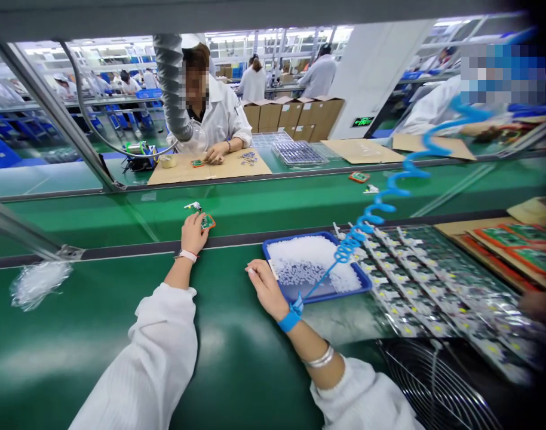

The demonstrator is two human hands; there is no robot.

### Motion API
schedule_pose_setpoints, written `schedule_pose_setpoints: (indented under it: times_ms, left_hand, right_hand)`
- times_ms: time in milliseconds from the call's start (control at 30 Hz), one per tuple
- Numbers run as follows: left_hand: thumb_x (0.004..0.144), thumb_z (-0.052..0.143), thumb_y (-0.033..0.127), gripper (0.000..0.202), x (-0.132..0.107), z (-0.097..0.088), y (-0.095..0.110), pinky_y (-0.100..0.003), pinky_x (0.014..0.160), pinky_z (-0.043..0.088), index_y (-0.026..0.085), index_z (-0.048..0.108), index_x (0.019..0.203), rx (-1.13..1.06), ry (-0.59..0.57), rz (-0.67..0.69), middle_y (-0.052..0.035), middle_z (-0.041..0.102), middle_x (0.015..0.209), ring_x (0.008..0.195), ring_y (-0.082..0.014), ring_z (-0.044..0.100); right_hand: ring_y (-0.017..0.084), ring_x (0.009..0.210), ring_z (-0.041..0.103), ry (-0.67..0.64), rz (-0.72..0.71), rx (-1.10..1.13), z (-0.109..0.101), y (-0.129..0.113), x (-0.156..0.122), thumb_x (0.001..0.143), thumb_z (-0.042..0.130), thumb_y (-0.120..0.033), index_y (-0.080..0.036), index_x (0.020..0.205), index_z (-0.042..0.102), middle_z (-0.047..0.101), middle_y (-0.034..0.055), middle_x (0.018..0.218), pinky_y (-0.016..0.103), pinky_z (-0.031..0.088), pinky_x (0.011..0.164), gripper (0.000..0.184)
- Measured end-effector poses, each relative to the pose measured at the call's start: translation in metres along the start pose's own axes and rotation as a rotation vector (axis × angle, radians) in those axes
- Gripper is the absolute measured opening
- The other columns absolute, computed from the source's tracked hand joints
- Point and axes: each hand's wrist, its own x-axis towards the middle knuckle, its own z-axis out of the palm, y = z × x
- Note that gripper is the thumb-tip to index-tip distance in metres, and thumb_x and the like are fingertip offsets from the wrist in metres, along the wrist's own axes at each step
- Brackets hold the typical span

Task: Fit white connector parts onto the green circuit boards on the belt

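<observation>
My left hand (194,235) reaches over the front rail of the green conveyor. Its fingers are closed on a small green circuit board (207,221) with an orange edge, partly hidden behind them. A small white part (193,206) lies just past the fingertips. My right hand (267,288) is over the green bench at the left edge of a blue tray (320,295). The fingers of that hand are curled together; whatever might be between them is hidden. Small white plastic pieces (306,254) fill much of the tray. A blue wrist strap (291,319) with a coiled cord is on my right wrist.
Rows of white parts (407,280) lie right of the tray, with orange-edged boards (515,245) stacked beyond. A black fan guard (438,382) is at lower right. Clear plastic bags (40,283) lie at left. Across the conveyor (273,200) sits a co-worker (223,113).
</observation>
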Motion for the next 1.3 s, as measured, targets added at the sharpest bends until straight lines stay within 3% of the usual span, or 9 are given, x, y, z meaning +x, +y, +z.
schedule_pose_setpoints:
  times_ms: [133, 267, 433, 633, 1033, 1300]
  left_hand:
    - [0.086, 0.052, 0.036, 0.046, -0.017, -0.001, 0.025, -0.046, 0.105, 0.033, 0.012, 0.051, 0.124, -0.044, -0.041, 0.145, -0.0166, 0.049, 0.133, 0.126, -0.0286, 0.041]
    - [0.087, 0.048, 0.049, 0.055, -0.043, -0.008, 0.051, -0.047, 0.108, 0.03, 0.014, 0.046, 0.131, -0.052, -0.168, 0.317, -0.0153, 0.04, 0.142, 0.134, -0.0286, 0.031]
    - [0.088, 0.041, 0.056, 0.065, -0.081, -0.017, 0.072, -0.049, 0.109, 0.026, 0.019, 0.036, 0.14, -0.014, -0.326, 0.414, -0.0131, 0.03, 0.149, 0.139, -0.0284, 0.023]
    - [0.086, 0.037, 0.063, 0.07, -0.109, -0.02, 0.071, -0.051, 0.109, 0.027, 0.021, 0.033, 0.142, 0.08, -0.384, 0.44, -0.0115, 0.032, 0.148, 0.137, -0.0285, 0.029]
    - [0.085, 0.036, 0.065, 0.077, -0.149, -0.036, 0.075, -0.051, 0.108, 0.029, 0.015, 0.031, 0.143, 0.158, -0.327, 0.455, -0.0138, 0.031, 0.148, 0.136, -0.0314, 0.029]
    - [0.086, 0.036, 0.063, 0.079, -0.203, -0.077, 0.08, -0.05, 0.111, 0.023, 0.015, 0.022, 0.146, 0.131, -0.438, 0.411, -0.0133, 0.025, 0.15, 0.138, -0.0309, 0.025]
  right_hand:
    - [0.018, 0.091, 0.053, -0.007, -0.02, -0.009, 0.0, 0.002, 0.0, 0.09, 0.04, -0.04, -0.021, 0.078, 0.053, 0.054, 0.0062, 0.09, 0.033, 0.046, 0.082, 0.026]
    - [0.018, 0.093, 0.054, -0.023, -0.029, -0.034, 0.0, 0.003, 0.0, 0.091, 0.038, -0.04, -0.021, 0.081, 0.055, 0.055, 0.0067, 0.092, 0.034, 0.045, 0.087, 0.027]
    - [0.017, 0.102, 0.054, -0.072, -0.032, -0.054, 0.001, -0.001, -0.002, 0.092, 0.037, -0.038, -0.02, 0.086, 0.06, 0.057, 0.0082, 0.102, 0.034, 0.043, 0.095, 0.03]
    - [0.016, 0.104, 0.055, -0.089, -0.034, -0.088, 0.001, 0.0, -0.002, 0.093, 0.038, -0.035, -0.018, 0.083, 0.064, 0.057, 0.009, 0.103, 0.033, 0.044, 0.096, 0.032]
    - [0.017, 0.108, 0.056, -0.148, -0.022, -0.136, 0.0, 0.002, -0.002, 0.092, 0.039, -0.032, -0.018, 0.084, 0.068, 0.06, 0.0095, 0.112, 0.033, 0.043, 0.098, 0.033]
    - [0.019, 0.111, 0.055, -0.14, -0.021, -0.094, 0.0, 0.006, -0.002, 0.093, 0.036, -0.039, -0.019, 0.087, 0.068, 0.06, 0.0103, 0.114, 0.038, 0.041, 0.1, 0.038]
